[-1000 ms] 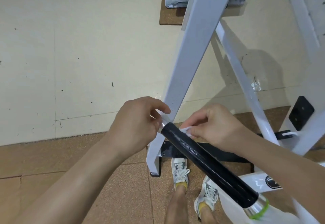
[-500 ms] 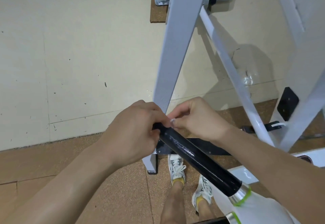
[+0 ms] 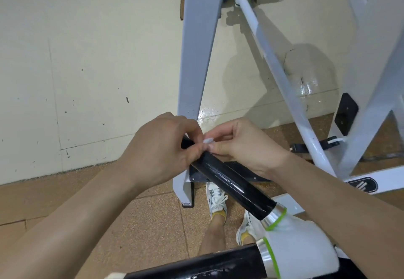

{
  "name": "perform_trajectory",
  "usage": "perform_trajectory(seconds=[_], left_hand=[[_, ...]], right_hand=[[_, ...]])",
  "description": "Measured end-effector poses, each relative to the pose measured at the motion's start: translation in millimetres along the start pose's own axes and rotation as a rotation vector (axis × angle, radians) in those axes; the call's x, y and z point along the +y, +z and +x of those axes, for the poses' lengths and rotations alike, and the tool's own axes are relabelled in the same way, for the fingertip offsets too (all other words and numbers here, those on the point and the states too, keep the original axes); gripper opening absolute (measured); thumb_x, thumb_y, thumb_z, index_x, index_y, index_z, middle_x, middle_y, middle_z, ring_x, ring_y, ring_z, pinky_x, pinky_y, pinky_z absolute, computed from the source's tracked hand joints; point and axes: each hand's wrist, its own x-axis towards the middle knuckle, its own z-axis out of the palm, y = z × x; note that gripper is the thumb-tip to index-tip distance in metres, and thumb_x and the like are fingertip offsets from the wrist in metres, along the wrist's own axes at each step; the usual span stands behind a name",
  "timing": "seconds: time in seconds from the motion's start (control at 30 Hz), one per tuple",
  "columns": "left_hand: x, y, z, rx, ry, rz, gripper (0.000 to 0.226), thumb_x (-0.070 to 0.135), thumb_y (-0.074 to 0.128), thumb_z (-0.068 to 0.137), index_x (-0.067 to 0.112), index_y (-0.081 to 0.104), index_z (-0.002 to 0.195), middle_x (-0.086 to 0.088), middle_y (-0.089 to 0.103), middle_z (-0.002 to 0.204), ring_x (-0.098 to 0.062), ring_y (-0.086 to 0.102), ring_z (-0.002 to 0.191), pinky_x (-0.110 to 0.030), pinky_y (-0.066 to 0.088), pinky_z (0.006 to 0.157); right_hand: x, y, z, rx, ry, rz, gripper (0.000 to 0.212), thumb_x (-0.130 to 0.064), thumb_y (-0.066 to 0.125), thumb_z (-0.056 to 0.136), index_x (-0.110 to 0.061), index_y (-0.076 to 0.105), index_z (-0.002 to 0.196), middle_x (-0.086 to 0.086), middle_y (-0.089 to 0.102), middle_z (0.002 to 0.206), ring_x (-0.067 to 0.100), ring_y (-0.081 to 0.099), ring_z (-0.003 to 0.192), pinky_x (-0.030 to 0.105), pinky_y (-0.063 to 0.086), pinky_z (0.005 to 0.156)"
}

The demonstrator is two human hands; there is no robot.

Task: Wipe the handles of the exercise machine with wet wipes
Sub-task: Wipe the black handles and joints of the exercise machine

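Here, one small crumpled white wipe [image 3: 207,141] is pinched between the curled fingertips of the left hand [image 3: 161,147] and the right hand [image 3: 244,145], right over the far end of a glossy black round handle [image 3: 231,184]. A second black handle [image 3: 196,265] lies nearer than the fingers. Beyond them rises a smooth white metal frame [image 3: 196,60]; below stand two laced white shoes [image 3: 216,200].

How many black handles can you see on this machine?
2. The centre handle runs diagonally, its far end under the left hand and right hand; the bottom handle lies along the lower edge. More may be hidden.
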Motion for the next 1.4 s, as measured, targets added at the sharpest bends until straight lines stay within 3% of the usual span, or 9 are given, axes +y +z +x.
perform_trajectory(seconds=[0.23, 0.43, 0.7, 0.77, 0.9, 0.97, 1.07, 1.2, 1.4], left_hand=[[16, 6, 6, -0.147, 0.068, 0.001, 0.013, 0.033, 0.050, 0.070, 0.032, 0.058, 0.080, 0.022, 0.053, 0.071, -0.004, 0.048, 0.083, -0.023, 0.042, 0.069], [14, -3, 0, -0.160, 0.099, -0.001, 0.008, 0.036, 0.064, 0.081, 0.034, 0.062, 0.088, 0.018, 0.060, 0.086, -0.001, 0.055, 0.083, -0.028, 0.048, 0.075], [16, -6, -1, -0.144, 0.078, 0.015, 0.009, 0.039, 0.071, 0.078, 0.036, 0.072, 0.087, 0.016, 0.067, 0.087, -0.007, 0.062, 0.080, -0.036, 0.051, 0.074], [18, -4, -2, -0.132, 0.095, 0.040, 0.007, 0.035, 0.070, 0.080, 0.035, 0.072, 0.087, 0.015, 0.067, 0.088, -0.008, 0.061, 0.081, -0.036, 0.051, 0.073], [20, 0, -5, -0.120, 0.110, 0.016, 0.007, 0.028, 0.068, 0.082, 0.034, 0.070, 0.086, 0.017, 0.065, 0.088, -0.004, 0.060, 0.080, -0.033, 0.051, 0.074], [20, 2, -9, -0.099, 0.091, -0.051, 0.007, 0.034, 0.071, 0.079, 0.034, 0.068, 0.085, 0.016, 0.064, 0.087, -0.002, 0.059, 0.080, -0.031, 0.050, 0.074], [19, 7, -16, -0.043, 0.061, -0.123, 0.017, 0.043, 0.075, 0.072, 0.033, 0.068, 0.084, 0.015, 0.065, 0.086, -0.003, 0.059, 0.082, -0.029, 0.049, 0.075], [18, 14, -22, 0.026, 0.044, -0.159, 0.015, 0.040, 0.076, 0.072, 0.033, 0.067, 0.083, 0.016, 0.065, 0.088, -0.008, 0.057, 0.089, -0.027, 0.048, 0.078], [34, 14, -19, -0.098, 0.099, -0.141, 0.014, 0.039, 0.075, 0.074, 0.037, 0.068, 0.086, 0.016, 0.063, 0.089, 0.003, 0.056, 0.082, -0.014, 0.041, 0.077]], right_hand=[[-3, -21, -19, -0.024, 0.006, -0.059, 0.022, 0.016, 0.062, 0.078, -0.003, 0.072, 0.076, 0.018, 0.070, 0.078, 0.020, 0.068, 0.073, 0.025, 0.059, 0.072], [-3, -17, -27, 0.032, -0.042, -0.215, 0.013, 0.005, 0.072, 0.075, -0.007, 0.075, 0.078, 0.006, 0.073, 0.071, 0.009, 0.068, 0.065, 0.014, 0.052, 0.064], [0, -14, -31, 0.055, -0.082, -0.243, 0.017, 0.002, 0.068, 0.079, -0.012, 0.075, 0.085, 0.005, 0.073, 0.078, 0.013, 0.070, 0.074, 0.027, 0.058, 0.077], [2, -20, -40, 0.030, -0.066, -0.272, 0.014, -0.001, 0.069, 0.079, -0.012, 0.076, 0.086, 0.001, 0.073, 0.073, 0.011, 0.069, 0.070, 0.024, 0.057, 0.070], [-5, -39, -51, -0.096, -0.016, -0.266, 0.014, 0.003, 0.068, 0.080, -0.008, 0.075, 0.083, 0.001, 0.072, 0.070, 0.008, 0.067, 0.068, 0.019, 0.054, 0.067], [-5, -30, -40, -0.037, -0.037, -0.183, 0.014, 0.003, 0.065, 0.082, -0.009, 0.074, 0.083, 0.000, 0.071, 0.075, 0.014, 0.067, 0.071, 0.026, 0.058, 0.072], [0, -13, -32, 0.017, -0.088, -0.193, 0.019, 0.003, 0.063, 0.082, -0.012, 0.074, 0.080, -0.010, 0.067, 0.062, 0.006, 0.061, 0.060, 0.019, 0.053, 0.061], [3, -34, -55, -0.022, -0.070, -0.268, 0.013, 0.002, 0.068, 0.080, -0.009, 0.075, 0.081, 0.009, 0.073, 0.076, 0.012, 0.069, 0.071, 0.026, 0.058, 0.073], [13, -18, -48, 0.065, -0.099, -0.191, 0.014, 0.001, 0.063, 0.084, -0.007, 0.074, 0.086, 0.009, 0.069, 0.077, 0.009, 0.062, 0.069, 0.019, 0.052, 0.066]])
